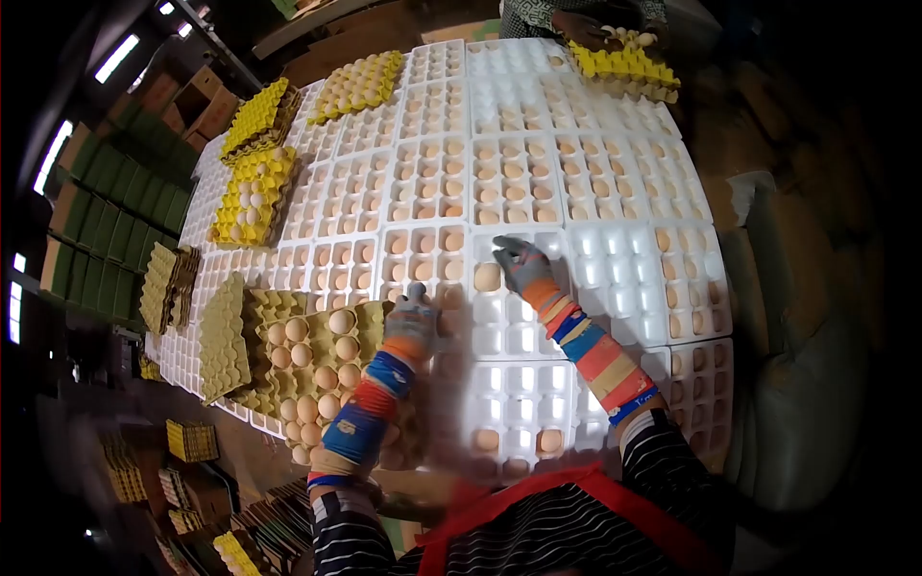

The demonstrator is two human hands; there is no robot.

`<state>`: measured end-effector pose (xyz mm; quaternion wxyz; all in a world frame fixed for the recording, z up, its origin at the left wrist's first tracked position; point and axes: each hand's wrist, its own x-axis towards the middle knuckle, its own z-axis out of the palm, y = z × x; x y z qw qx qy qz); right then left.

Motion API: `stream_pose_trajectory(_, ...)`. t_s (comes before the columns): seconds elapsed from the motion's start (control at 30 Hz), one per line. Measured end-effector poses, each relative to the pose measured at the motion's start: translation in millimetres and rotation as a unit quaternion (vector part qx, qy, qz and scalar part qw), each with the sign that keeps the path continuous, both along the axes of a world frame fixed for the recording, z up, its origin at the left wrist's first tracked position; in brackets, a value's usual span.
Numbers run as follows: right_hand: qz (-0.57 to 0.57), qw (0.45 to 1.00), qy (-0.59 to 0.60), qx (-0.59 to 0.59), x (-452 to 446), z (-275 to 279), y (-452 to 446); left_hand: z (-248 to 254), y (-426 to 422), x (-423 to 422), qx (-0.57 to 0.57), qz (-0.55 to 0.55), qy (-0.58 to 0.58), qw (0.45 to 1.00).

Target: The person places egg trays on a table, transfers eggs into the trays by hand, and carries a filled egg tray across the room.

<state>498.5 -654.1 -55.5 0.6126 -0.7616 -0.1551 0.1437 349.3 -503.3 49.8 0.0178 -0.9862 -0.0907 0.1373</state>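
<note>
My left hand (pixel 412 319), in a grey glove with a striped, wrapped sleeve, is over the right edge of a pulp egg tray (pixel 257 392) and beside filled white cells. Its fingers point away from me; what lies under them is hidden. Several loose eggs (pixel 327 377) sit in that pulp tray. My right hand (pixel 523 262), gloved and wrapped alike, hovers over a white moulded tray (pixel 499 331), with its fingers parted and nothing visible between them. Just left of its fingers, one egg (pixel 487 277) rests in that tray. A nearer white tray (pixel 519 408) has eggs in its front cells.
White trays (pixel 514 178) filled with eggs cover much of the table. Yellow egg trays (pixel 253 197) stand at the left and far side. Another person's hands (pixel 586 31) are by a yellow stack (pixel 624 69) at the far right. A pulp tray (pixel 224 336) leans at left.
</note>
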Motion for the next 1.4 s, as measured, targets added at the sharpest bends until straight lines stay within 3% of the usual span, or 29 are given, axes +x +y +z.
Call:
stream_pose_trajectory(0.03, 0.004, 0.971, 0.168, 0.167, 9, 3, -5, -3, -8, 7, 0.034, 0.027, 0.072, 0.996)
stream_pose_trajectory(0.07, -0.029, 0.889, 0.329, 0.318, 16, 16, -9, -10, -10, 3, 0.030, 0.034, 0.055, 0.997)
stream_pose_trajectory(0.1, -0.037, 0.817, 0.441, 0.369, 20, 26, -14, -14, -13, -4, 0.001, 0.041, 0.038, 0.998)
stream_pose_trajectory(0.17, 0.056, 0.897, 0.257, 0.356, 31, -14, 1, -13, -25, -12, -0.056, 0.052, 0.001, 0.997)
stream_pose_trajectory(0.2, 0.075, 0.956, 0.099, 0.267, 29, -17, 14, -11, -40, -9, -0.101, 0.088, -0.012, 0.991)
stream_pose_trajectory(0.23, 0.055, 0.986, -0.084, 0.135, 28, -21, 27, -23, -51, -14, -0.134, 0.054, -0.077, 0.987)
stream_pose_trajectory(0.27, 0.002, 0.971, -0.236, 0.027, 23, -12, 38, -27, -64, -10, -0.141, 0.042, -0.018, 0.989)
stream_pose_trajectory(0.3, 0.028, 0.924, -0.380, -0.021, 24, -3, 39, -29, -72, -6, -0.147, 0.031, 0.040, 0.988)
stream_pose_trajectory(0.4, 0.072, 0.942, -0.326, 0.003, 27, -10, 40, -19, -66, 2, -0.134, -0.109, -0.058, 0.983)
stream_pose_trajectory(0.43, 0.074, 0.941, -0.330, -0.017, 27, -10, 38, -19, -68, 8, -0.257, 0.129, -0.135, 0.948)
stream_pose_trajectory(0.5, 0.036, 0.905, -0.398, -0.147, 19, 20, 9, -40, -65, 25, -0.348, 0.109, -0.401, 0.840)
stream_pose_trajectory(0.53, -0.009, 0.888, -0.421, -0.186, 10, 32, -5, -56, -69, 34, -0.399, 0.167, -0.418, 0.799)
stream_pose_trajectory(0.57, -0.031, 0.916, -0.357, -0.178, 8, 28, -11, -67, -74, 43, -0.365, 0.121, -0.463, 0.798)
stream_pose_trajectory(0.63, -0.072, 0.930, -0.321, -0.166, 9, 14, -30, -95, -81, 48, -0.159, 0.054, -0.406, 0.898)
stream_pose_trajectory(0.67, -0.061, 0.934, -0.306, -0.172, 11, 14, -36, -86, -84, 40, -0.124, 0.045, -0.389, 0.912)
stream_pose_trajectory(0.73, -0.024, 0.923, -0.291, -0.250, 0, 24, -38, -61, -92, 18, -0.181, 0.047, -0.413, 0.891)
stream_pose_trajectory(0.87, 0.095, 0.805, -0.417, -0.411, -27, 13, -3, -7, -90, -69, -0.246, 0.015, -0.363, 0.899)
stream_pose_trajectory(0.9, 0.078, 0.810, -0.453, -0.365, -27, 0, 1, 2, -81, -93, -0.217, -0.004, -0.386, 0.897)
stream_pose_trajectory(0.97, 0.131, 0.822, -0.416, -0.367, -31, 9, 5, 30, -54, -138, -0.140, 0.025, -0.437, 0.888)
stream_pose_trajectory(1.03, 0.116, 0.787, -0.491, -0.356, -33, -14, 10, 30, -16, -187, -0.035, 0.163, -0.418, 0.893)
stream_pose_trajectory(1.1, 0.106, 0.832, -0.482, -0.253, -56, 35, 10, 43, 14, -203, -0.071, 0.208, -0.338, 0.915)
stream_pose_trajectory(1.17, 0.147, 0.862, -0.460, -0.154, -88, 81, 24, 55, 30, -196, -0.045, 0.115, -0.216, 0.968)
stream_pose_trajectory(1.23, 0.264, 0.888, -0.358, -0.114, -131, 107, 48, 41, 50, -193, -0.048, 0.092, -0.113, 0.988)
stream_pose_trajectory(1.3, 0.332, 0.867, -0.331, -0.169, -168, 127, 74, 40, 61, -192, -0.080, 0.046, -0.114, 0.989)
stream_pose_trajectory(1.4, 0.327, 0.932, -0.133, -0.082, -174, 114, 78, 36, 79, -188, -0.127, -0.022, -0.127, 0.984)
